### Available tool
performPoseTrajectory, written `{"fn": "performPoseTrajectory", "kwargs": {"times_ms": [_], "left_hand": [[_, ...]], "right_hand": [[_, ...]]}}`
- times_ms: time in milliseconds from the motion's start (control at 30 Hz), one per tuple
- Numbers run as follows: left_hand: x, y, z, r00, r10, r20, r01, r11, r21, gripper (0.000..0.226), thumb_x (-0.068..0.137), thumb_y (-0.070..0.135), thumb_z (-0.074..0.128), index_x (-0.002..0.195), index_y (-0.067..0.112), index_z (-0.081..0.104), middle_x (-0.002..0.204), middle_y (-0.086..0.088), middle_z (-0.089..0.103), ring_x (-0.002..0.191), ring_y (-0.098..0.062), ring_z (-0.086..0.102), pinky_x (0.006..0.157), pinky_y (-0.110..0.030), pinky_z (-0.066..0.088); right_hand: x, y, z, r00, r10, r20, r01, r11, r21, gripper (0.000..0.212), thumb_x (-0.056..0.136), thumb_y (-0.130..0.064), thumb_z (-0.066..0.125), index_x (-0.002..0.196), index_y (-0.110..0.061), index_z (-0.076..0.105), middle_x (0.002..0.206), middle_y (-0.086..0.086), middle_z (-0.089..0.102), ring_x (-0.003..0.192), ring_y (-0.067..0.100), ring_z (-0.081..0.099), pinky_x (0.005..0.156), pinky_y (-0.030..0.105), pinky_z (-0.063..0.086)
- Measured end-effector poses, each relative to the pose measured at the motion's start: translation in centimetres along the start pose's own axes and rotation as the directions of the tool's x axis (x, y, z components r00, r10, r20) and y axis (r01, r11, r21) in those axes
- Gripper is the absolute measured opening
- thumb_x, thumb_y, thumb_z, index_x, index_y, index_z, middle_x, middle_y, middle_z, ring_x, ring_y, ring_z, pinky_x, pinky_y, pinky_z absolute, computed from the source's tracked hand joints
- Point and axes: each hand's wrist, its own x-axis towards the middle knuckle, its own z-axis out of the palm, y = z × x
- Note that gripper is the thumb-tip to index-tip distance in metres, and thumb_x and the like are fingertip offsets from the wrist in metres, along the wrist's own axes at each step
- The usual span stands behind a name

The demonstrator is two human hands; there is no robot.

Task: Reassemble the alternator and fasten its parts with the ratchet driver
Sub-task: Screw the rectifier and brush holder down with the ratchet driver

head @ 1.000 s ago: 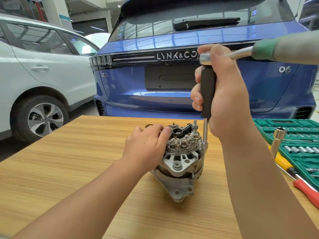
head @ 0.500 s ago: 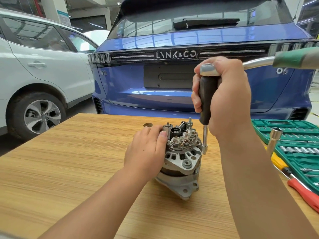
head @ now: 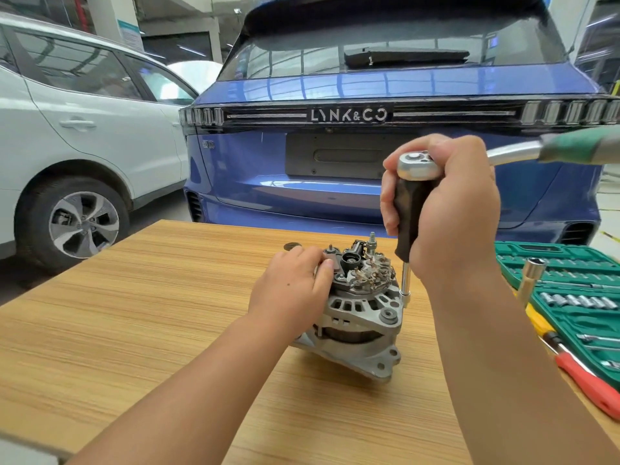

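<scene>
**Head view: alternator steadied while the ratchet driver is applied**

A blue car point(head: 385, 162) fills the upper centre of the frame, with a white car point(head: 73, 146) at upper left. A wooden table point(head: 134, 323) spans the lower frame; a green socket case point(head: 577, 297) is seen at its right edge, with a red-handled tool point(head: 590, 384) beside it. The alternator point(head: 360, 307) is stood at centre. It is touched on its left side by the left hand point(head: 292, 290), fingers lightly curled against its top. The ratchet driver point(head: 414, 209) is held upright, its black grip enclosed by the right hand point(head: 453, 209), its socket tip set at the alternator's right edge.
</scene>
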Motion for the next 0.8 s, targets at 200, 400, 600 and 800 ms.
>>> {"fn": "performPoseTrajectory", "kwargs": {"times_ms": [200,400,600,800], "left_hand": [[-0.2,0.3,0.5,1.0,-0.022,-0.009,0.021,0.998,-0.053,0.023,0.105,0.044,0.037,0.092,0.028,0.049,0.09,0.013,0.051,0.096,-0.018,0.04,0.068,-0.035,0.033],[-1.5,0.7,0.9,0.999,-0.029,-0.031,0.028,0.999,-0.03,0.023,0.104,0.044,0.026,0.103,0.029,0.044,0.11,0.009,0.039,0.103,-0.013,0.03,0.086,-0.035,0.034],[-1.8,1.2,0.9,0.999,-0.037,-0.033,0.037,0.999,-0.023,0.018,0.106,0.042,0.026,0.098,0.032,0.039,0.1,0.014,0.041,0.095,-0.011,0.037,0.074,-0.034,0.032],[-2.1,1.7,1.1,0.993,-0.113,-0.031,0.112,0.994,-0.011,0.023,0.107,0.045,0.025,0.099,0.032,0.042,0.087,0.014,0.043,0.083,-0.016,0.046,0.055,-0.033,0.026]], "right_hand": [[1.3,-1.0,1.0,0.992,-0.074,0.1,0.057,0.986,0.158,0.033,0.091,-0.017,0.035,0.069,-0.004,0.056,0.057,0.015,0.049,0.043,0.024,0.036,0.044,0.027,0.03],[2.6,0.2,2.9,0.993,0.028,0.111,-0.053,0.972,0.23,0.038,0.094,-0.021,0.031,0.069,-0.005,0.055,0.056,0.012,0.048,0.042,0.022,0.034,0.045,0.025,0.027],[3.3,1.6,3.3,0.997,0.01,0.081,-0.028,0.975,0.22,0.038,0.092,-0.019,0.033,0.064,-0.006,0.055,0.055,0.013,0.047,0.041,0.022,0.036,0.044,0.025,0.028],[3.7,1.9,2.9,0.998,0.037,0.057,-0.049,0.974,0.223,0.039,0.093,-0.022,0.034,0.064,-0.006,0.055,0.054,0.012,0.048,0.041,0.022,0.036,0.044,0.024,0.027]]}}
